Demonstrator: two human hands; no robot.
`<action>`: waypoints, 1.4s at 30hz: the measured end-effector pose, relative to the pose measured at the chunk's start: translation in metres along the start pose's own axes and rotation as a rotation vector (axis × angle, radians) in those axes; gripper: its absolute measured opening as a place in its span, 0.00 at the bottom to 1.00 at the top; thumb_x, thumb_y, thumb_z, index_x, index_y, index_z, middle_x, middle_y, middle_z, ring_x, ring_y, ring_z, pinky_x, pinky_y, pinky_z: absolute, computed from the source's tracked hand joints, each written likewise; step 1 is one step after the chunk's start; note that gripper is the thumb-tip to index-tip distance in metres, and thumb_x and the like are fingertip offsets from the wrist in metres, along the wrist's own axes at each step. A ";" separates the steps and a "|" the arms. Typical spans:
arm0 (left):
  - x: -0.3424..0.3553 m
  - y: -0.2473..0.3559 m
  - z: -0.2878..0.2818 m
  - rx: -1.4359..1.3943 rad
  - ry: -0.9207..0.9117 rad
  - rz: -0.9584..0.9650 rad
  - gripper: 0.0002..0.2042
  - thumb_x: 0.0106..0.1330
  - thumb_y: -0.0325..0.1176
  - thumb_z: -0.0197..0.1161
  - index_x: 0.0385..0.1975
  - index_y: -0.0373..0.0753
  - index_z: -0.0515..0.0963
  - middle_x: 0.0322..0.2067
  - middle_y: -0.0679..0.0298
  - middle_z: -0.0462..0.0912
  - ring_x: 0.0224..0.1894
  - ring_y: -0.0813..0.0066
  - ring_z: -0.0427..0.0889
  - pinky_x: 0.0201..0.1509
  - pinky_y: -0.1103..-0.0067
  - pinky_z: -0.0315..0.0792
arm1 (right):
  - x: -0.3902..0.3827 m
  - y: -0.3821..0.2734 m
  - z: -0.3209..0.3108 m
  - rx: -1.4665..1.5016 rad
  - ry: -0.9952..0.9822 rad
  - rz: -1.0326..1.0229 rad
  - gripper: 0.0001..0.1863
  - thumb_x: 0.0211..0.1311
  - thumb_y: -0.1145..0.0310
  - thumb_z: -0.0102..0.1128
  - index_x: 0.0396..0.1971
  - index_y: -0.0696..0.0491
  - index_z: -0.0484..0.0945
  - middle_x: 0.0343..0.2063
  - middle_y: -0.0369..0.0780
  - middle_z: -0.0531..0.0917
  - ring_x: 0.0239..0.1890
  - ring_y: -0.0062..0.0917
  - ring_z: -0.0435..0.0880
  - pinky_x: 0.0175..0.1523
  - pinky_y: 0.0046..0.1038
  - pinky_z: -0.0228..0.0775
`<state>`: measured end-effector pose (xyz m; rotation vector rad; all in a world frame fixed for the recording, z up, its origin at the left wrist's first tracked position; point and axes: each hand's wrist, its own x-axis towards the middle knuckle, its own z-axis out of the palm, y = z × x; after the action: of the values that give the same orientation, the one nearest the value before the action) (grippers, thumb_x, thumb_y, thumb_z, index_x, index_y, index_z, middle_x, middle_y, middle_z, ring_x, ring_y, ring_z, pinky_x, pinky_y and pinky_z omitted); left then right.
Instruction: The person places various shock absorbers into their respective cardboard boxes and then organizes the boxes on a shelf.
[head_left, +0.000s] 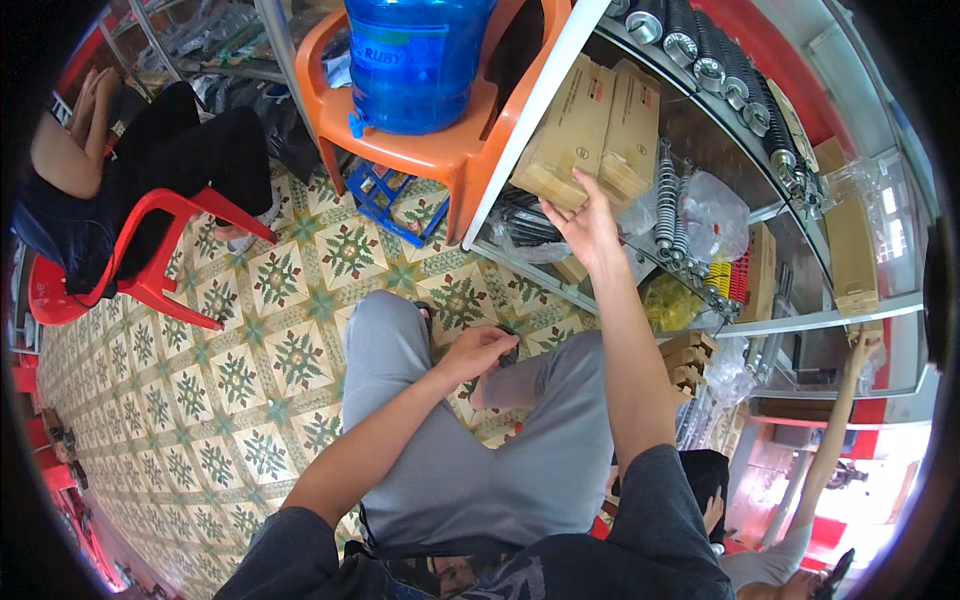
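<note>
My right hand (590, 228) reaches up to the glass-fronted shelf unit and grips the lower end of a long brown cardboard box (563, 135). A second cardboard box (632, 130) lies right alongside it. My left hand (478, 353) is low between my knees, its fingers curled in near a small dark thing (510, 346). What that dark thing is, and whether the fingers hold it, I cannot make out. Just below the boxes sit dark, plastic-wrapped parts (530, 222), and chrome coil-spring shock absorbers (667, 205) stand to their right.
Black shock absorbers (712, 60) line the upper shelf. An orange chair (440, 150) bears a blue water jug (415, 70), with a blue crate (395, 205) below. At left, a person sits on a red chair (165, 235). Another person's hand (862, 345) touches the cabinet's right side.
</note>
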<state>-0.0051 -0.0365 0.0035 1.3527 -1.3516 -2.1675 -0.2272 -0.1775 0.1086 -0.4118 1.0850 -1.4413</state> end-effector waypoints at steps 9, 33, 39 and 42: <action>-0.008 0.019 -0.004 -0.390 -0.051 0.028 0.30 0.74 0.56 0.57 0.63 0.37 0.70 0.51 0.57 0.82 0.47 0.70 0.82 0.49 0.73 0.78 | -0.076 0.013 -0.002 -0.115 -0.113 0.201 0.31 0.64 0.53 0.64 0.61 0.54 0.70 0.55 0.45 0.81 0.51 0.40 0.83 0.56 0.43 0.74; -0.046 0.055 -0.021 -1.024 -0.228 0.216 0.36 0.75 0.66 0.46 0.74 0.49 0.62 0.69 0.59 0.69 0.69 0.56 0.71 0.69 0.49 0.67 | -0.101 0.052 0.005 -0.144 -0.082 0.167 0.33 0.63 0.52 0.66 0.61 0.58 0.73 0.55 0.44 0.81 0.58 0.33 0.80 0.64 0.37 0.70; -0.122 0.048 -0.033 -0.923 -0.180 -0.085 0.35 0.76 0.64 0.45 0.75 0.47 0.62 0.70 0.58 0.69 0.71 0.58 0.70 0.72 0.53 0.64 | -0.170 0.086 -0.004 -0.122 -0.118 0.242 0.31 0.65 0.54 0.67 0.60 0.61 0.73 0.53 0.45 0.81 0.57 0.31 0.81 0.62 0.36 0.72; -0.166 0.053 -0.041 -0.820 -0.125 -0.172 0.36 0.77 0.63 0.46 0.75 0.44 0.61 0.71 0.57 0.69 0.71 0.57 0.69 0.74 0.54 0.64 | -0.205 0.102 0.001 -0.024 -0.095 0.240 0.30 0.66 0.56 0.66 0.59 0.62 0.74 0.53 0.45 0.81 0.56 0.31 0.81 0.61 0.36 0.73</action>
<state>0.1039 0.0141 0.1357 1.0216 -0.2667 -2.5081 -0.1234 0.0264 0.0984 -0.3507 1.0387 -1.1866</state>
